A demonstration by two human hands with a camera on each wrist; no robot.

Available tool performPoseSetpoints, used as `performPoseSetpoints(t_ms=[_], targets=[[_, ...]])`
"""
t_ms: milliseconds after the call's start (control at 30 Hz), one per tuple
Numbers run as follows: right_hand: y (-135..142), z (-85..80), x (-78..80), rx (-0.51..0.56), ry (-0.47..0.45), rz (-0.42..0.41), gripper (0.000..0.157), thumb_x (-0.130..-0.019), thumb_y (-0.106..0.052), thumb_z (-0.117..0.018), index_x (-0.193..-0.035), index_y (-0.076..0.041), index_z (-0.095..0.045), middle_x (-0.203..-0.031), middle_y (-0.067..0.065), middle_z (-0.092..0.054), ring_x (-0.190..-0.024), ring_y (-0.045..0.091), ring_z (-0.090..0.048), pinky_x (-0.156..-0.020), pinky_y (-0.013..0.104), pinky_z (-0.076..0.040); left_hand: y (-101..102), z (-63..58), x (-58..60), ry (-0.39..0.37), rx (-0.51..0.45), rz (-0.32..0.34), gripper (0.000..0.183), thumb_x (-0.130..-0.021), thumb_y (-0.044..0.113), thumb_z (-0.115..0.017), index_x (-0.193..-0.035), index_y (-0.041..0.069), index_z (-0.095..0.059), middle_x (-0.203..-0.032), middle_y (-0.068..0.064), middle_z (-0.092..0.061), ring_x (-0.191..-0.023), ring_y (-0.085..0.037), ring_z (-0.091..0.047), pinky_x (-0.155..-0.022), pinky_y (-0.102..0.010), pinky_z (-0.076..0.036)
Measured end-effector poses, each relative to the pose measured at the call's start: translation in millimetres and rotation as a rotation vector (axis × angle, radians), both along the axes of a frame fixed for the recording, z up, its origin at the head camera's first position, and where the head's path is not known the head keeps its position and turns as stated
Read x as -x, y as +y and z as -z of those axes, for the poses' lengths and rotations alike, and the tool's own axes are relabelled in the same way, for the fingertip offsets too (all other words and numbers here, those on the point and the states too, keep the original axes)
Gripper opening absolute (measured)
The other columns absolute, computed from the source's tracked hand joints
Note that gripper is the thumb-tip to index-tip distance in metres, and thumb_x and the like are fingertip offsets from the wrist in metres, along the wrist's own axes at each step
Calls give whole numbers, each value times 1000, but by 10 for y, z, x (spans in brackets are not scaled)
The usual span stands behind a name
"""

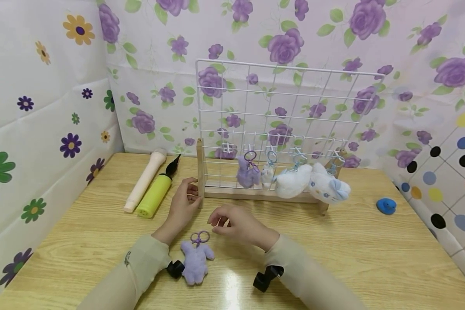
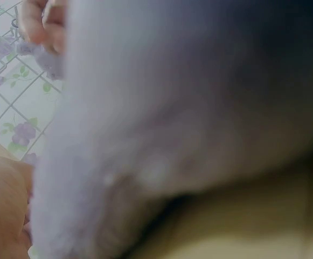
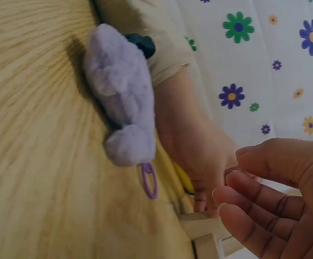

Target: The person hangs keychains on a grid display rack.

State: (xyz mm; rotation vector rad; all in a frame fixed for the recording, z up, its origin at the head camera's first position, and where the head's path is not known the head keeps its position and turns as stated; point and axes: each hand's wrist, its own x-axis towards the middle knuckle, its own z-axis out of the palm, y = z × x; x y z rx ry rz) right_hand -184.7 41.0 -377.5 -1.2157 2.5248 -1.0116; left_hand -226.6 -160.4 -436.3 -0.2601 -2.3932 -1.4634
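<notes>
My left hand (image 1: 183, 201) is at the left end of a white wire grid rack (image 1: 290, 116), its loosely bent fingertips beside the wooden end post (image 1: 200, 168); whether they touch it is unclear. My right hand (image 1: 238, 224) hovers over the table in front of the rack, with loosely curled fingers and nothing between them. Between my forearms lies a purple plush keychain (image 1: 195, 262), its purple ring (image 1: 203, 236) pointing toward the rack. Its blurred plush (image 2: 145, 135) fills most of the left wrist view. Another purple plush (image 1: 248, 174) hangs from the rack.
Further right on the rack hang a small white plush (image 1: 267, 177), a white plush (image 1: 292, 183) and a white cat-head plush (image 1: 327, 185). A yellow-green hand pump (image 1: 154, 198) and a cream tube (image 1: 145, 181) lie left. A blue duck-like toy (image 1: 386, 206) sits far right.
</notes>
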Motion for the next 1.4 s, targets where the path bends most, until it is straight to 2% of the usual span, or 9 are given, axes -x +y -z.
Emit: performPoseSetpoints(t_ms=[133,533,767,1400], targets=[[-54,93,20,-22,-38,4,14,-89,-9,-66,-103,-6,-68,-96,5,-69,-83,10,-63,-71,15,-51,11,1,1,1,-1,7,53,-83,-8,-67,-129,2,-43,-107,-21,-58,-94,-31,-61,-79,-37,-56],[-165,282,90,-97,-71,5,17,-86,-8,-69,-103,-7,-68,-94,4,-68,-80,9,-63,-73,15,-51,14,40,32,-2,-2,4,52,-83,-8,-67,-128,2,-44,-107,-19,-58,-92,-28,-60,-75,-27,-55],[-211,334,101,-160,4,9,16,-86,-9,-69,-102,-10,-69,-93,1,-68,-80,8,-60,-72,14,-49,6,35,31,-10,0,4,51,-84,-7,-67,-128,2,-44,-107,-19,-58,-93,-28,-60,-75,-27,-55],[-306,330,92,-245,91,-9,17,-83,-19,-76,-96,-12,-68,-86,0,-62,-75,6,-52,-67,12,-42,-26,17,8,-28,-1,10,50,-86,-6,-65,-130,3,-43,-109,-18,-57,-95,-28,-60,-78,-30,-55]])
